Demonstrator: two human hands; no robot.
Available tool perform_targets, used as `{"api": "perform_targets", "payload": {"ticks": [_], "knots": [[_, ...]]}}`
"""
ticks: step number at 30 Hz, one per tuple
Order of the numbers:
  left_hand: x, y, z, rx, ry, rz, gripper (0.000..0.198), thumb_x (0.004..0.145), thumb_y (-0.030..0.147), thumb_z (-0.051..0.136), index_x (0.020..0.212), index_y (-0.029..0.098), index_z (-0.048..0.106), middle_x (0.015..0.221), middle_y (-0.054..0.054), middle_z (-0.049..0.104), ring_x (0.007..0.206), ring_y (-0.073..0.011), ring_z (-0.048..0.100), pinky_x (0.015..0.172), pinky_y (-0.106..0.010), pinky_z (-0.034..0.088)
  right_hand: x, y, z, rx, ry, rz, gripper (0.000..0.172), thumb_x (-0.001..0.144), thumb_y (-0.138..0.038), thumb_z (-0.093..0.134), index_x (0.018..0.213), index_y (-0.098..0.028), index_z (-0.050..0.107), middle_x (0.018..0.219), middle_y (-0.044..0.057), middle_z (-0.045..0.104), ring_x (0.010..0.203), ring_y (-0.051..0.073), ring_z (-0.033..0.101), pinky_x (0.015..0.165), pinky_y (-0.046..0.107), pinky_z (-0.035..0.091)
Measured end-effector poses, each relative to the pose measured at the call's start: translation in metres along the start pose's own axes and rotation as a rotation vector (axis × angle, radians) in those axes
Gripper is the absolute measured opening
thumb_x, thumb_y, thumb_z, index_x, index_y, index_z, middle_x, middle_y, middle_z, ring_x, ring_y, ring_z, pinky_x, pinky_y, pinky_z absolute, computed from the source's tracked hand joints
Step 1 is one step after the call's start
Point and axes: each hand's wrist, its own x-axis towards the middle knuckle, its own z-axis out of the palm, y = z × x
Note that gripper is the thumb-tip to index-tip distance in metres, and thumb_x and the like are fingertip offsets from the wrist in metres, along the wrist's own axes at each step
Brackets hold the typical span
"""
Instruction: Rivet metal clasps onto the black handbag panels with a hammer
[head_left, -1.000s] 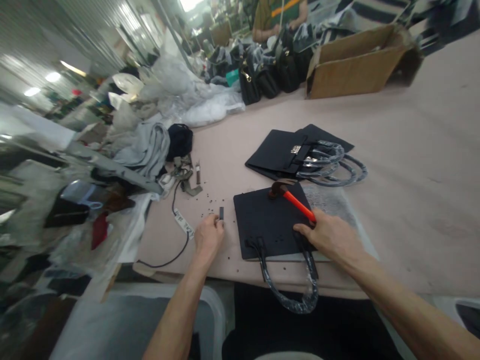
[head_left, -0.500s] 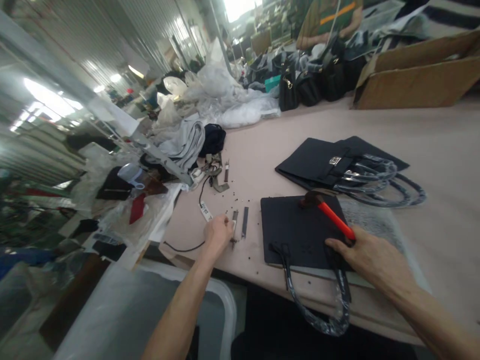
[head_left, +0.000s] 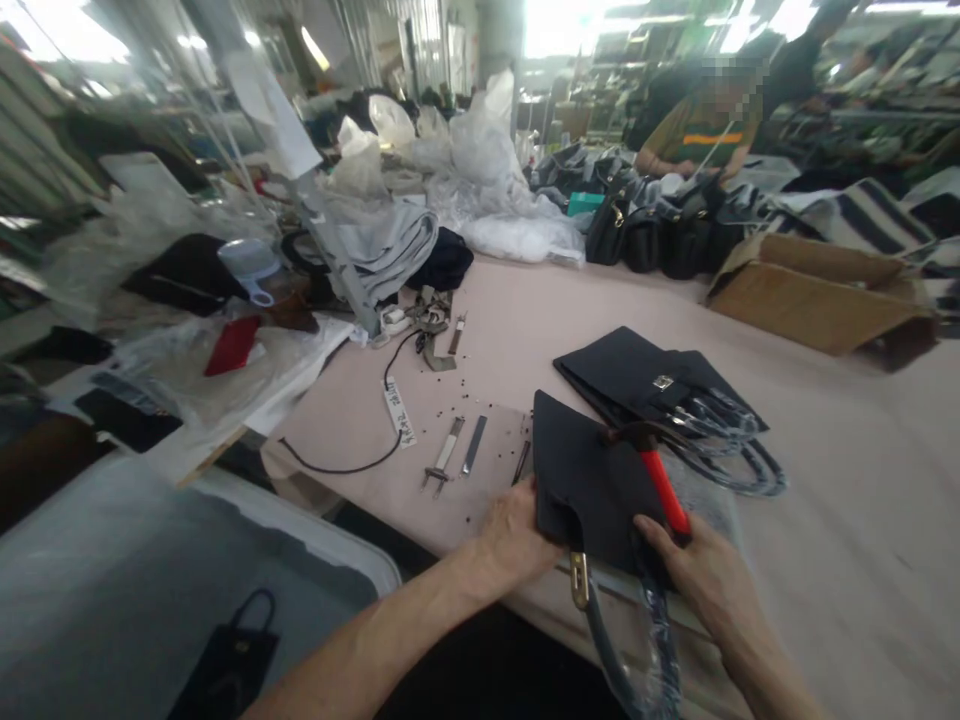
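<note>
A flat black handbag (head_left: 589,475) lies at the near edge of the table, its plastic-wrapped handles (head_left: 645,640) hanging toward me. My left hand (head_left: 514,530) grips the bag's near left edge and lifts it a little. My right hand (head_left: 694,575) is closed on the red handle of a hammer (head_left: 660,470), whose dark head rests on the bag's far side. Just left of the bag lie two flat metal strips (head_left: 459,450) and small dark rivets scattered on the table.
Two more black bags (head_left: 645,375) with wrapped handles lie behind. A brown cardboard box (head_left: 817,290) sits at the far right. A black cable with a white tag (head_left: 397,410) runs left. Clutter and plastic bags crowd the left. Another person (head_left: 697,130) works far off.
My left hand left the metal strips and moved right to take hold of the bag's edge. The view swung upward and left. My right hand kept the hammer.
</note>
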Motion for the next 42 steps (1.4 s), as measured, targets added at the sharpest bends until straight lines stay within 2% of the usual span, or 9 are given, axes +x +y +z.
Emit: {"api": "perform_targets", "payload": {"ticks": [4,7,11,15,18,24,31,37,42], "knots": [[0.001,-0.01,0.005,0.061,0.066,0.171,0.025,0.078,0.019,0.065,0.103,0.016,0.068,0.106,-0.014,0.07,0.102,-0.0313,0.066,0.09,-0.044,0.056,-0.001,-0.006,-0.002,-0.014,0.006,0.009,0.037,0.085,-0.06,0.049,0.08,-0.024,0.058,0.066,0.008,0.066,0.066,0.029,0.064,0.061,0.037,0.046],[0.01,-0.033,-0.01,0.058,-0.042,0.324,0.043,0.075,0.014,0.066,0.118,0.015,0.065,0.121,-0.016,0.066,0.114,-0.0302,0.063,0.102,-0.044,0.052,-0.002,-0.009,-0.001,-0.054,0.042,0.01,0.037,0.086,-0.059,0.049,0.078,-0.024,0.058,0.067,0.009,0.067,0.067,0.029,0.064,0.06,0.036,0.045],[0.017,-0.058,-0.033,0.26,-0.172,0.466,0.041,0.084,0.01,0.055,0.123,0.019,0.064,0.119,-0.014,0.068,0.115,-0.0296,0.063,0.114,-0.056,0.039,-0.005,-0.011,0.001,-0.091,0.05,0.031,0.037,0.088,-0.057,0.051,0.086,-0.021,0.063,0.072,0.008,0.069,0.069,0.027,0.065,0.06,0.033,0.043],[0.016,-0.07,-0.041,0.41,-0.143,0.402,0.035,0.094,0.01,0.043,0.122,0.018,0.065,0.116,-0.012,0.071,0.116,-0.0281,0.063,0.12,-0.059,0.03,-0.01,-0.016,0.0,-0.104,0.036,0.058,0.036,0.092,-0.052,0.05,0.095,-0.019,0.064,0.079,0.009,0.07,0.075,0.026,0.066,0.062,0.031,0.041],[0.014,-0.075,-0.038,0.439,-0.102,0.35,0.032,0.095,0.013,0.045,0.119,0.018,0.066,0.126,-0.012,0.069,0.125,-0.0292,0.059,0.122,-0.059,0.026,-0.014,-0.019,-0.002,-0.127,0.024,0.063,0.037,0.095,-0.052,0.047,0.097,-0.019,0.063,0.082,0.01,0.071,0.077,0.026,0.066,0.061,0.031,0.038],[0.015,-0.077,-0.024,0.397,-0.141,0.263,0.058,0.091,0.009,0.043,0.148,0.018,0.046,0.15,-0.012,0.053,0.142,-0.0306,0.045,0.123,-0.057,0.028,-0.016,-0.019,-0.001,-0.163,0.024,0.048,0.035,0.098,-0.05,0.047,0.1,-0.019,0.063,0.086,0.011,0.073,0.08,0.026,0.068,0.063,0.031,0.037],[0.025,-0.065,-0.023,0.522,-0.24,0.242,0.075,0.082,0.024,0.063,0.151,0.009,0.039,0.151,-0.021,0.048,0.142,-0.0368,0.041,0.121,-0.056,0.028,-0.014,-0.018,0.002,-0.18,0.025,0.058,0.035,0.098,-0.051,0.05,0.1,-0.019,0.063,0.089,0.011,0.074,0.083,0.026,0.07,0.063,0.031,0.036],[0.044,-0.05,-0.029,0.775,-0.257,0.064,0.037,0.093,0.007,0.036,0.116,0.013,0.065,0.116,-0.017,0.066,0.11,-0.0306,0.063,0.093,-0.042,0.051,-0.014,-0.014,0.006,-0.161,0.048,0.042,0.036,0.096,-0.054,0.053,0.1,-0.02,0.063,0.088,0.011,0.074,0.081,0.027,0.07,0.063,0.032,0.036],[0.07,-0.041,-0.032,0.757,-0.402,-0.074,0.024,0.093,0.017,0.044,0.101,0.014,0.067,0.104,-0.017,0.071,0.099,-0.0303,0.07,0.08,-0.037,0.052,-0.015,-0.013,0.006,-0.152,0.041,0.029,0.035,0.096,-0.054,0.054,0.1,-0.02,0.063,0.088,0.011,0.074,0.081,0.029,0.07,0.06,0.033,0.034]]}}
